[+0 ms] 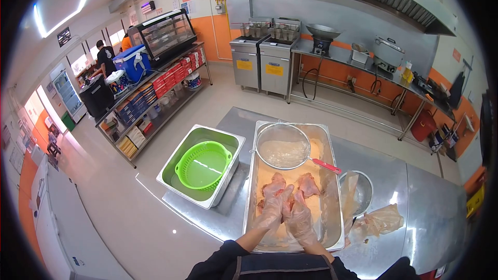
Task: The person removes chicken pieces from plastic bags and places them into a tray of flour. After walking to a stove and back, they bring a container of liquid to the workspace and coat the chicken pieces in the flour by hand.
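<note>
My left hand and my right hand, both in clear plastic gloves, are close together over a deep steel pan of pale orange flour. Between my closed fingers is a piece of raw chicken, mostly hidden by the gloves. Just beyond my hands, two more raw chicken pieces lie on the flour, a left chicken piece and a right chicken piece. A round mesh sieve with a red handle rests across the pan's far end.
Left of the pan, a green colander sits in a steel tub. On the right of the steel table are a metal bowl and crumpled plastic. Fryers and a wok stand behind; a person is far left.
</note>
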`<action>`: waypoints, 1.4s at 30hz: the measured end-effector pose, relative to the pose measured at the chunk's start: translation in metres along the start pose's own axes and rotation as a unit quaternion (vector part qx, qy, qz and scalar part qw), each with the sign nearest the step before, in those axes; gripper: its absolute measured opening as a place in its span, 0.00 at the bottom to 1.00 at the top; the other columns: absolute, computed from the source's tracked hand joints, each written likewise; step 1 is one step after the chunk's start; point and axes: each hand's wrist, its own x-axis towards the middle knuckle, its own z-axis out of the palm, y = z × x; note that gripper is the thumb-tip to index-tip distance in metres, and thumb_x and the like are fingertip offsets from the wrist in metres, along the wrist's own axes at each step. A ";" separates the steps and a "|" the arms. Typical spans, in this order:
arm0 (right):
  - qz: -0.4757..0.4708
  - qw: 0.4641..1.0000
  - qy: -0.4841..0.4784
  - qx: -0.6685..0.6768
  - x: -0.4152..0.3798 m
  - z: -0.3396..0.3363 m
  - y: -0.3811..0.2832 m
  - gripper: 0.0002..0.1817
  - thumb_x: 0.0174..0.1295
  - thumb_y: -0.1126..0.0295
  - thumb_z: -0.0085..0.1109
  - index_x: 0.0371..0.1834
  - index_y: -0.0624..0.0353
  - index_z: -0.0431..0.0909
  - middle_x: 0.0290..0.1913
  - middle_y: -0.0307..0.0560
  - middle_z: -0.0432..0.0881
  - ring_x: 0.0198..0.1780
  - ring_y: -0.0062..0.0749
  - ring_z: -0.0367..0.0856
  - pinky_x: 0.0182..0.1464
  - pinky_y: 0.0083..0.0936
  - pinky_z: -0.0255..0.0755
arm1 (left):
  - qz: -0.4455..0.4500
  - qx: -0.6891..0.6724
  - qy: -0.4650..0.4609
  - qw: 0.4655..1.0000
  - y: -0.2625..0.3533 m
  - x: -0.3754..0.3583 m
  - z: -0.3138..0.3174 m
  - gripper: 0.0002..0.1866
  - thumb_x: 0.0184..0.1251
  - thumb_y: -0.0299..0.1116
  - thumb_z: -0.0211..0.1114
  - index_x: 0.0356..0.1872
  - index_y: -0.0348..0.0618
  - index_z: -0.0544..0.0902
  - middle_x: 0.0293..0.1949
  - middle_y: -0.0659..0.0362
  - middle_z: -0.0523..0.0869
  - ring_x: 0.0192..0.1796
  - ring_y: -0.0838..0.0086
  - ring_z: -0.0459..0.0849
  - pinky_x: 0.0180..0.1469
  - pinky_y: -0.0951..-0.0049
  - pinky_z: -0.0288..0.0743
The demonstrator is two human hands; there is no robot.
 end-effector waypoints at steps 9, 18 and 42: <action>-0.133 0.990 -0.017 -0.044 0.008 -0.002 0.019 0.13 0.67 0.64 0.49 0.34 0.64 0.73 0.23 0.56 0.74 0.27 0.53 0.75 0.30 0.42 0.68 | 0.045 -0.095 -0.013 0.994 0.008 -0.009 0.009 0.15 0.59 0.22 0.66 0.28 0.50 0.66 0.24 0.69 0.66 0.23 0.85 0.71 0.22 0.81 0.66; -0.022 0.997 -0.003 0.076 0.006 0.000 0.016 0.19 0.68 0.57 0.46 0.39 0.66 0.72 0.30 0.57 0.73 0.29 0.50 0.76 0.37 0.39 0.70 | 0.050 -0.052 -0.033 0.997 -0.012 0.007 -0.001 0.14 0.60 0.32 0.68 0.46 0.46 0.77 0.31 0.66 0.79 0.30 0.81 0.79 0.29 0.81 0.73; -0.188 0.923 0.063 -0.330 0.009 -0.011 0.042 0.07 0.61 0.67 0.52 0.33 0.59 0.73 0.23 0.44 0.74 0.19 0.33 0.77 0.18 0.31 0.68 | -0.052 0.146 -0.121 0.980 -0.006 0.004 -0.023 0.18 0.69 0.49 0.57 0.45 0.44 0.75 0.40 0.60 0.78 0.41 0.76 0.78 0.40 0.74 0.74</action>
